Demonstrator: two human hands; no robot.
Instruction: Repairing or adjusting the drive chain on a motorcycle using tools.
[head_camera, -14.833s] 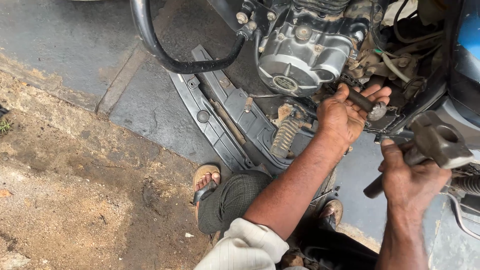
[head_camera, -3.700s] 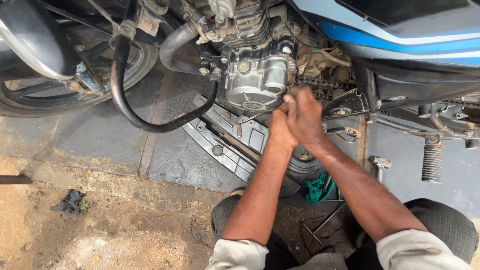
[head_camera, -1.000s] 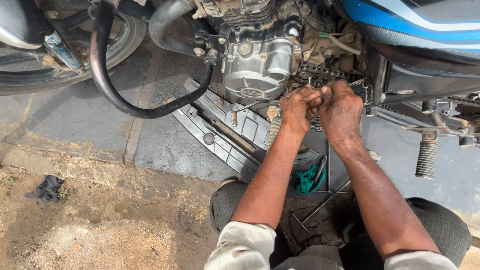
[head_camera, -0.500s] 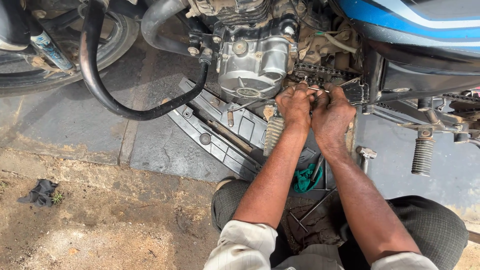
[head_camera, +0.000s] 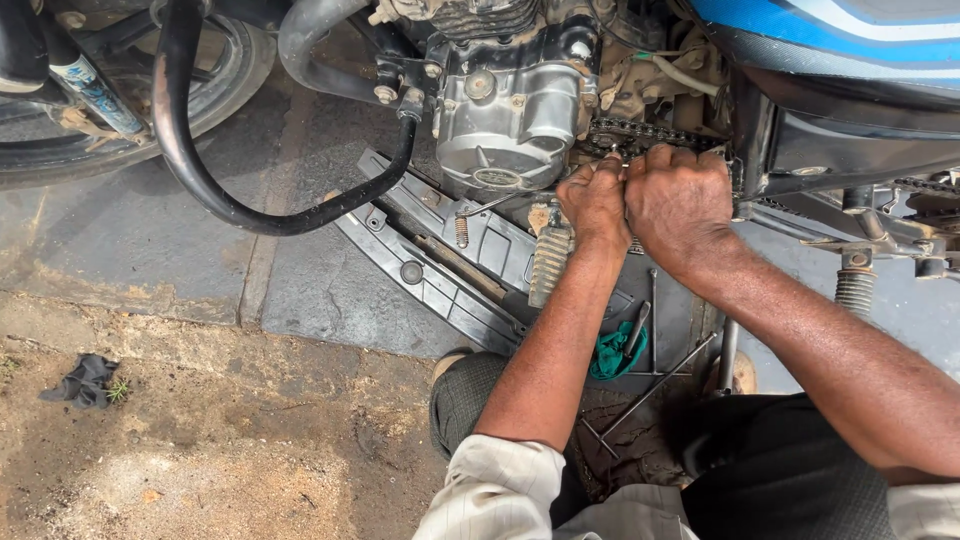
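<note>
Both hands work at the exposed drive chain (head_camera: 650, 135), a greasy run of dark metal links just behind the ribbed grey engine casing (head_camera: 505, 110). The left hand (head_camera: 597, 200) is clenched with fingertips pinched at the chain; what it grips is hidden. The right hand (head_camera: 680, 200) is curled, touching the left, knuckles over the chain. Below lie a black moulded plastic cover (head_camera: 440, 265), a knurled footpeg (head_camera: 548, 265), a green rag (head_camera: 615, 352) and thin steel rods (head_camera: 655, 385) on wet concrete.
</note>
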